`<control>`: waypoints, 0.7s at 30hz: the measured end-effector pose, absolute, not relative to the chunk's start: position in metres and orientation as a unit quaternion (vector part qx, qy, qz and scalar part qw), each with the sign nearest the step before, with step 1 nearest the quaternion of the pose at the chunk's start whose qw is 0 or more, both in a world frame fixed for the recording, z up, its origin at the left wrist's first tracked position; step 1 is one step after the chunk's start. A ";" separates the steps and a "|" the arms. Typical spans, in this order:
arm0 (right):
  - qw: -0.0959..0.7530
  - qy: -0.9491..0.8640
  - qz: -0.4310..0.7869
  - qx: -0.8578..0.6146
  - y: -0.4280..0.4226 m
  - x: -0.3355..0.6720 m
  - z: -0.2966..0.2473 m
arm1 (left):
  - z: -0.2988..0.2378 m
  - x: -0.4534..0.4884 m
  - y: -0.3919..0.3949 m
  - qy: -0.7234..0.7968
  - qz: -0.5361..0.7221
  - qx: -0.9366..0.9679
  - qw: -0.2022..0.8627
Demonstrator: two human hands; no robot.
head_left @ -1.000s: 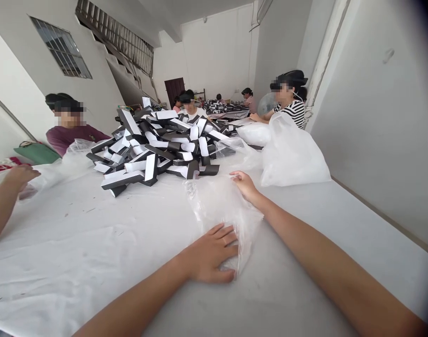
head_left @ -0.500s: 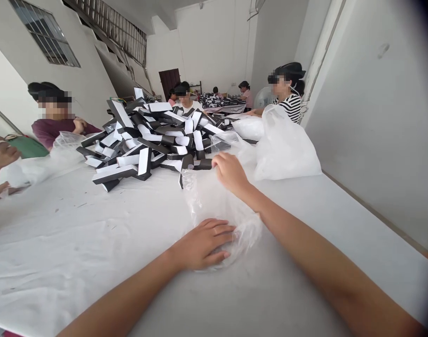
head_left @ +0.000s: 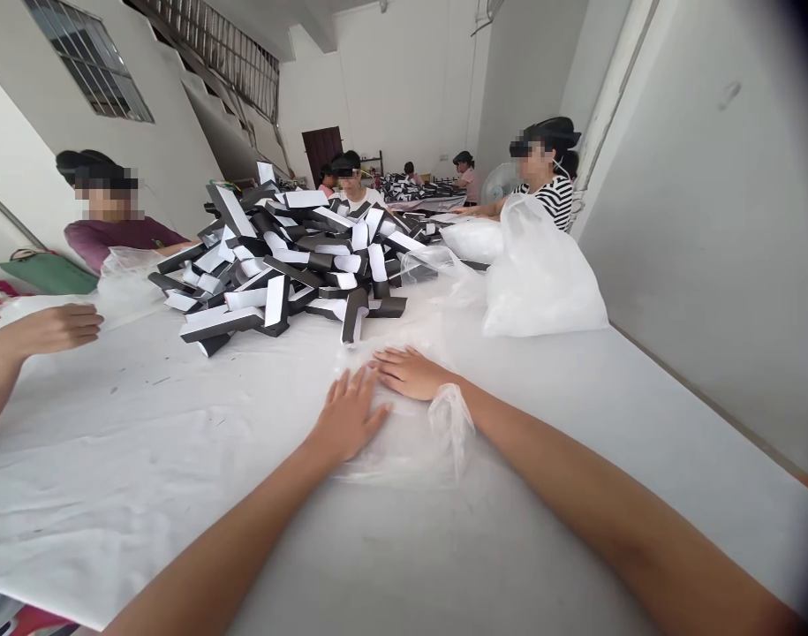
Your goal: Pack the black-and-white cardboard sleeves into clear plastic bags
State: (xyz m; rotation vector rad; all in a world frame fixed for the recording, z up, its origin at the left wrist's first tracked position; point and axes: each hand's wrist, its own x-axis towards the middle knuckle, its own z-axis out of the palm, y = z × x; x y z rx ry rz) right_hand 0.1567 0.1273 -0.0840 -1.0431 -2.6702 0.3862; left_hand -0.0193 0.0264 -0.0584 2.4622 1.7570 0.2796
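A clear plastic bag (head_left: 413,442) lies flattened on the white table (head_left: 178,442) in front of me. My left hand (head_left: 347,415) rests flat on it with fingers stretched out. My right hand (head_left: 407,371) lies flat beside it, fingers extended to the left, pressing the same bag; a fold of the bag sticks up by my right wrist. Just beyond my hands lies a big pile of black-and-white folded boxes (head_left: 298,256), the nearest one (head_left: 354,316) a short way from my fingertips.
White plastic bags (head_left: 542,274) are heaped at the right behind the pile. Another person's hand (head_left: 56,327) rests on the table at the left. Several people sit around the long table further back. A wall runs along the right.
My right hand let go of the raised bag edge and came down flat next to my left hand. The left hand slid forward, and the bag is now pressed flat.
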 end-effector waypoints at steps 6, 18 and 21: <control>0.157 -0.877 0.101 -0.442 0.148 0.174 -0.091 | -0.070 -0.031 0.039 0.697 -0.021 0.717 -0.001; 0.260 -0.901 0.073 -0.339 0.139 0.176 -0.087 | -0.042 0.008 -0.001 0.332 0.131 0.934 0.021; 0.342 -0.867 0.102 -0.347 0.131 0.172 -0.060 | -0.048 0.011 -0.006 0.268 0.095 0.954 0.096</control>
